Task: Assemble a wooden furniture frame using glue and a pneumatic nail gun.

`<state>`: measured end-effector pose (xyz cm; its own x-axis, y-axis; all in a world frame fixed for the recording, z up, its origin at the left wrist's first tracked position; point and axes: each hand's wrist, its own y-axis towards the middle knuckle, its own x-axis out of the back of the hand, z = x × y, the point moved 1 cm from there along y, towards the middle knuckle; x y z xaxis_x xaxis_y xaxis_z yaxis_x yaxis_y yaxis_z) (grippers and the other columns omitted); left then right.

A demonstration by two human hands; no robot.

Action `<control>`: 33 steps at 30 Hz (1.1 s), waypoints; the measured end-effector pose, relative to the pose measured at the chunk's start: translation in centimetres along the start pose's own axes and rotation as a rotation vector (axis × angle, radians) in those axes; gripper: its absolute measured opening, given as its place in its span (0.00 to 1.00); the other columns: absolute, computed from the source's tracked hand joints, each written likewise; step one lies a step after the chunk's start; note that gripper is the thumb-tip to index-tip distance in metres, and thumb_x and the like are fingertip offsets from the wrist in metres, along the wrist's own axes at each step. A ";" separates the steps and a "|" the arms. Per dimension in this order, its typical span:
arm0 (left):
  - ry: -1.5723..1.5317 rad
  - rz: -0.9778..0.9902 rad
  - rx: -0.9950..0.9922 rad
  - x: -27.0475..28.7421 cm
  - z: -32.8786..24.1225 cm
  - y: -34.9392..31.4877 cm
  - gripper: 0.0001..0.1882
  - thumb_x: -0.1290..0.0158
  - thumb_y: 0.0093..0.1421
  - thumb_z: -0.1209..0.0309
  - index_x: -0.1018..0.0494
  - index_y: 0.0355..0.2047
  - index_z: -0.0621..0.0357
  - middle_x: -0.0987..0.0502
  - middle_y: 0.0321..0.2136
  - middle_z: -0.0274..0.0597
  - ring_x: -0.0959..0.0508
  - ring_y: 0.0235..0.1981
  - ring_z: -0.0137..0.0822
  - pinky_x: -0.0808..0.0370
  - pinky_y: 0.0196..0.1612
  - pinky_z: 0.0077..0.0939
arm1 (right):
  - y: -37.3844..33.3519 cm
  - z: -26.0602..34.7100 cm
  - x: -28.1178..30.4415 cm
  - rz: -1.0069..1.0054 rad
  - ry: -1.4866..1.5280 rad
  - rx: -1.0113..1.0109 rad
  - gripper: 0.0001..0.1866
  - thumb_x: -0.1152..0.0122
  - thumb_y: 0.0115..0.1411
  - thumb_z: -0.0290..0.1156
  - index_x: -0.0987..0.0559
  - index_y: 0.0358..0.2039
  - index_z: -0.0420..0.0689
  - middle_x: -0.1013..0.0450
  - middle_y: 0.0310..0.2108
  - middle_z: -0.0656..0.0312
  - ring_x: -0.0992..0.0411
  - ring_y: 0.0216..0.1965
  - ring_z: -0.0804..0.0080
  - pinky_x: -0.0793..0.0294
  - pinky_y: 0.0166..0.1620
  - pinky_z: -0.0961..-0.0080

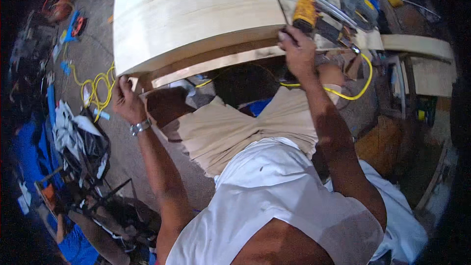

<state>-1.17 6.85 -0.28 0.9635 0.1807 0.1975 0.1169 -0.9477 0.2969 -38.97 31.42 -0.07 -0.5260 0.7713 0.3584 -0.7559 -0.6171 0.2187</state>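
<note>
A large pale wooden box or panel [196,14] with a smooth top lies in front of me, above my knees. My left hand [128,102] is closed on its near left corner, thumb and fingers pinching the edge. At the near right corner, my right hand [298,51] grips the edge with bent fingers. Below the top, a recessed gap and a lower wooden strip [221,60] run between the two hands. Just beyond my right hand rests a yellow and black air nailer [305,13], with a yellow hose [364,81] leading off its handle end.
Coiled yellow hose [100,87] lies on the floor at left. Near it are a grey and black cloth heap [81,135] and blue material [32,152]. Long metal bars [336,10] lie beyond the nailer. A wooden frame [417,44] stands at right. Another person's blue sleeve [78,245] shows lower left.
</note>
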 end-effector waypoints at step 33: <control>0.403 0.228 -0.749 -9.1 -13.0 3.5 0.22 0.41 0.60 0.61 0.26 0.48 0.65 0.25 0.51 0.58 0.30 0.57 0.57 0.34 0.61 0.45 | 6.7 2.0 12.3 0.345 -1.155 0.135 0.30 0.39 0.52 0.32 0.31 0.57 0.42 0.28 0.52 0.50 0.33 0.57 0.48 0.35 0.57 0.47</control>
<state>-12.69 5.25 11.08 0.7690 0.2211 0.5998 -0.3933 -0.5761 0.7165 -49.70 36.42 7.63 0.0182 0.0121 0.9998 -0.5621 -0.8269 0.0203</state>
